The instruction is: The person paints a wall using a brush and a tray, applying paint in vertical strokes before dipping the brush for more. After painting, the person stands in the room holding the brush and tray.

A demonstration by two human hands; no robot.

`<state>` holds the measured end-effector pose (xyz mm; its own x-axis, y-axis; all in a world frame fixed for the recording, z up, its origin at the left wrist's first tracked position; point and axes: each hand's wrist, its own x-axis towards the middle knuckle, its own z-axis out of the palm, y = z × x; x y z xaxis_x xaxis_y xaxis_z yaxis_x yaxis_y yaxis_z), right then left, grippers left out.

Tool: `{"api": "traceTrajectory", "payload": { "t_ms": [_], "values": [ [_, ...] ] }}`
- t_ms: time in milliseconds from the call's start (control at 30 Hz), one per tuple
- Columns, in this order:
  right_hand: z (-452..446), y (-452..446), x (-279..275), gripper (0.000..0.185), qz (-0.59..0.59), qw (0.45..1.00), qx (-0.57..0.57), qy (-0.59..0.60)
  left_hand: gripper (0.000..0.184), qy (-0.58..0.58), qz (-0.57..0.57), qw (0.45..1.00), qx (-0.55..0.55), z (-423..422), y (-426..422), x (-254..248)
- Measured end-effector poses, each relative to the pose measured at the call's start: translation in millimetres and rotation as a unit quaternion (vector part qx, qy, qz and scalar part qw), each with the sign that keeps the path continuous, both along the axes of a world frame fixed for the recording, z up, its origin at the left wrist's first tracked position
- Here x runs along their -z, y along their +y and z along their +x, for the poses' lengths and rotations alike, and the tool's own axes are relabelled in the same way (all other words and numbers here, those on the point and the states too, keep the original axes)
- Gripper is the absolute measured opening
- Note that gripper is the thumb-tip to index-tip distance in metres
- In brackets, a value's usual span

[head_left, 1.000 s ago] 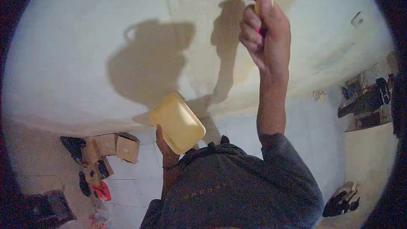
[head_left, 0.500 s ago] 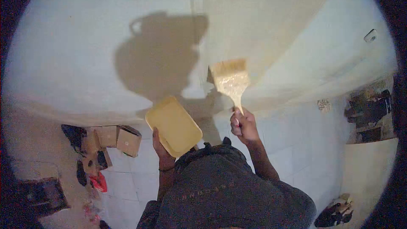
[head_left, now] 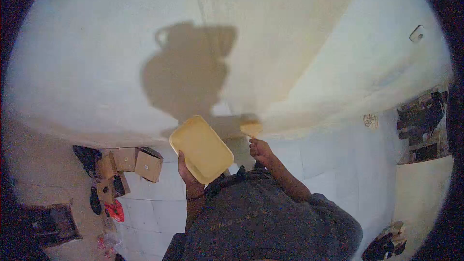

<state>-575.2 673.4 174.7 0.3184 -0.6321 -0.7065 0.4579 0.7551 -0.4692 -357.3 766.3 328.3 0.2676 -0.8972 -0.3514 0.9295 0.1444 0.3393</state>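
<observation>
My left hand grips a shallow yellow paint tray by its lower left side, tilted in front of my body. My right hand is closed round the handle of a wide paintbrush, held low just right of the tray. The brush head is close to the lower part of the wall; whether its bristles touch the wall I cannot tell. A cream-toned band runs down the middle of the wall, with paler areas to its sides.
My shadow falls on the wall. Open cardboard boxes and a red bag lie on the floor at left. A small white fitting is on the wall at right. A cluttered shelf stands at far right, with dark items below.
My right hand has moved down and left, bringing the paintbrush lower, near the base of the wall. The tray has shifted slightly right and down with my left hand.
</observation>
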Motion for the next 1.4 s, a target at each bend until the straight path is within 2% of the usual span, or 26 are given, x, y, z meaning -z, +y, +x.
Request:
{"api": "traceTrajectory", "payload": {
  "t_ms": [33,100,200,233,267,300,367,400,433,467,500,533,567,600,633,667,733,867,1033,1100,1133,1200,1267,1333,1400],
  "values": [
    [-1,-1,29,0.015,0.040,0.999,0.013,-0.034,0.047,0.001,-0.001,1.000,0.000,3,5,9],
    [0,-9,55,0.012,0.078,0.994,0.024,-0.069,0.048,-0.116,0.033,0.993,-0.015,8,10,22],
    [5,-19,92,0.010,0.108,0.993,-0.040,-0.026,0.048,-0.058,0.036,0.997,-0.029,16,6,33],
    [3,-24,126,0.012,-0.242,0.945,-0.154,0.155,0.048,-0.058,0.041,0.997,-0.031,17,3,33],
    [3,-25,145,0.013,-0.551,0.737,-0.243,0.307,0.049,-0.091,0.048,0.994,-0.029,18,0,33],
    [8,-30,145,0.013,-0.550,0.738,-0.244,0.306,0.051,-0.124,0.054,0.990,-0.025,21,-5,33],
    [19,-44,129,0.013,-0.527,0.813,-0.181,0.166,0.051,-0.124,0.070,0.989,-0.029,18,-9,32],
    [20,-47,98,0.013,-0.527,0.814,-0.181,0.166,0.051,-0.123,0.082,0.988,-0.032,11,-9,29],
    [30,-50,45,0.011,-0.361,0.908,-0.173,0.123,0.051,-0.124,0.082,0.988,-0.030,12,-14,26],
    [33,-47,13,0.011,-0.185,0.967,-0.159,0.073,0.051,-0.117,0.075,0.990,-0.026,9,-11,18],
    [30,-45,30,0.011,-0.190,0.966,-0.158,0.074,0.050,-0.109,0.068,0.992,-0.021,9,-8,15],
    [24,-45,65,0.011,-0.318,0.926,-0.163,0.119,0.050,-0.109,0.064,0.992,-0.020,9,-8,16],
    [31,-47,52,0.011,-0.438,0.868,-0.166,0.162,0.050,-0.088,0.052,0.995,-0.019,10,-10,17],
    [9,-33,30,0.011,-0.439,0.868,-0.168,0.162,0.050,-0.067,0.041,0.997,-0.019,10,-9,16],
    [29,-31,-38,0.013,-0.242,0.962,-0.082,0.099,0.050,-0.067,0.041,0.997,-0.020,11,-9,15],
    [59,-33,-105,0.016,-0.030,0.999,0.009,0.031,0.050,-0.077,0.047,0.996,-0.021,14,-10,16],
    [50,-21,-159,0.016,-0.063,0.998,0.006,0.010,0.050,-0.092,0.045,0.994,-0.023,6,-4,8],
    [53,-1,-234,0.018,-0.108,0.994,0.006,-0.021,0.049,-0.040,0.012,0.999,-0.014,18,5,17],
    [72,18,-295,0.024,-0.162,0.986,0.031,-0.026,0.051,0.007,-0.002,1.000,0.011,37,8,8],
    [81,23,-315,0.025,-0.269,0.962,0.040,-0.006,0.051,-0.038,0.011,0.999,0.019,50,7,16],
    [85,20,-323,0.030,-0.354,0.934,0.045,0.007,0.051,-0.037,0.013,0.999,0.025,57,4,17],
    [90,-2,-343,0.036,-0.470,0.869,0.104,0.114,0.050,-0.004,0.008,0.998,0.059,63,-3,17],
    [90,-18,-373,0.040,-0.563,0.806,0.153,0.106,0.050,-0.008,0.025,0.998,0.060,60,-6,5],
    [92,-35,-406,0.039,-0.600,0.772,0.169,0.123,0.049,-0.011,0.041,0.997,0.058,57,-11,0],
    [86,-61,-421,0.036,-0.588,0.793,0.134,0.084,0.049,-0.016,0.057,0.997,0.050,54,-12,-1]
  ]
}}
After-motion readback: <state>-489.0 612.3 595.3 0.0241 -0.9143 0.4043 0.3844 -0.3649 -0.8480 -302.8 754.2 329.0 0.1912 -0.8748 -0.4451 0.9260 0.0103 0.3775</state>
